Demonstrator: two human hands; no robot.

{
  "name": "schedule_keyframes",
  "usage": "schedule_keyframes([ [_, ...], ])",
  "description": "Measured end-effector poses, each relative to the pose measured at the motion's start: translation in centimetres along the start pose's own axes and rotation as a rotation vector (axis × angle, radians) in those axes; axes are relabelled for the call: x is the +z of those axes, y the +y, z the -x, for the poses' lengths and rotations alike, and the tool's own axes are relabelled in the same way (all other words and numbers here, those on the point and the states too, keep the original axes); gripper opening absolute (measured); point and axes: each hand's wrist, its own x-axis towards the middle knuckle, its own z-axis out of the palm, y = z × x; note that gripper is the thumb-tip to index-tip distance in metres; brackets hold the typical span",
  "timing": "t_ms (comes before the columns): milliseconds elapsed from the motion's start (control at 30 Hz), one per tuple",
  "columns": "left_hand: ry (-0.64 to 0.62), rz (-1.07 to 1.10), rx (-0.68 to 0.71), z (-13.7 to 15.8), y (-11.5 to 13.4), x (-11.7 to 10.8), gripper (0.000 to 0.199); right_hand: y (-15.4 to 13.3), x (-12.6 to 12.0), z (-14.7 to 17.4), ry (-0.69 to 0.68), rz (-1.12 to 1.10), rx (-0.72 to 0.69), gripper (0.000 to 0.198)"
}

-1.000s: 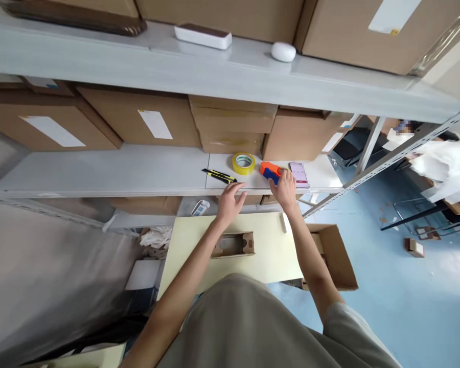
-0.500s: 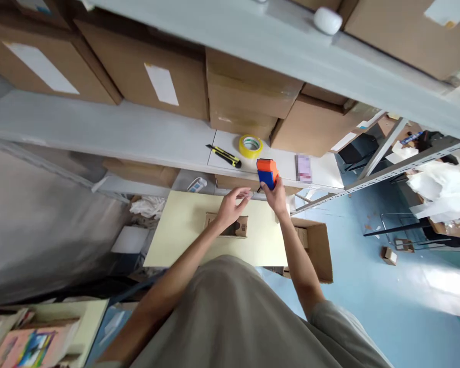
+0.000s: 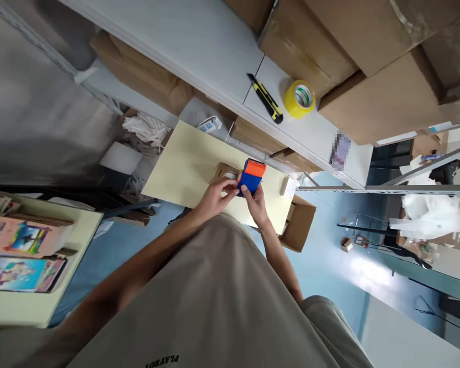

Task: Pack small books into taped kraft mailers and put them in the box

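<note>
An orange and blue handheld device [image 3: 252, 175] is held over the pale yellow table [image 3: 184, 163]. My right hand [image 3: 255, 202] grips its blue lower part from below. My left hand [image 3: 216, 191] touches its left side with the fingertips. Just behind the device, a small open cardboard box [image 3: 223, 172] lies on the table, mostly hidden by my hands.
On the grey shelf [image 3: 214, 56] lie a yellow and black utility knife [image 3: 265, 98] and a yellow tape roll [image 3: 299, 98], with large cardboard boxes [image 3: 371, 97] behind. An open carton [image 3: 299, 223] sits at the table's right. Colourful books [image 3: 23, 255] lie on a table at left.
My right hand lifted the orange and blue device off the shelf and brought it down over the table. My left hand came to it. The view tilted downward.
</note>
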Motion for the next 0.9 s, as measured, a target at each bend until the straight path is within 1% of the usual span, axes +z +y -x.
schedule_keyframes([
  [100, -0.066, 0.02, -0.031, -0.4, -0.3, -2.1, 0.051, 0.3, 0.6, 0.6, -0.02, 0.046, 0.049, 0.07],
  [200, -0.074, 0.153, -0.186, -1.7, -1.0, -4.3, 0.069, 0.0, 0.7, 1.4, -0.113, 0.116, 0.149, 0.075],
  [267, -0.068, 0.237, -0.298, -2.7, -1.6, -5.6, 0.075, -0.7, 0.7, 1.9, -0.176, 0.232, 0.22, 0.074],
  [333, -0.064, 0.276, -0.354, -3.5, -2.2, -6.6, 0.071, -1.6, 0.8, 2.4, -0.22, 0.364, 0.269, 0.071],
  [400, -0.079, 0.293, -0.364, -4.1, -2.9, -7.3, 0.061, -2.5, 1.0, 2.7, -0.255, 0.45, 0.297, 0.067],
  [533, -0.176, 0.313, -0.355, -4.2, -4.4, -8.6, 0.04, -4.0, 1.4, 2.8, -0.292, 0.548, 0.336, 0.063],
  [633, -0.194, 0.32, -0.369, -3.8, -5.3, -9.0, 0.028, -4.7, 1.5, 2.6, -0.293, 0.611, 0.371, 0.066],
  [767, -0.121, 0.3, -0.418, -3.3, -6.2, -8.4, 0.021, -5.8, 2.0, 1.8, -0.278, 0.635, 0.423, 0.072],
  [833, -0.053, 0.269, -0.438, -2.9, -6.5, -8.0, 0.023, -6.6, 2.3, 1.0, -0.297, 0.653, 0.493, 0.074],
  [900, -0.001, 0.255, -0.448, -2.5, -6.8, -7.6, 0.028, -7.8, 2.5, 0.1, -0.346, 0.681, 0.569, 0.075],
])
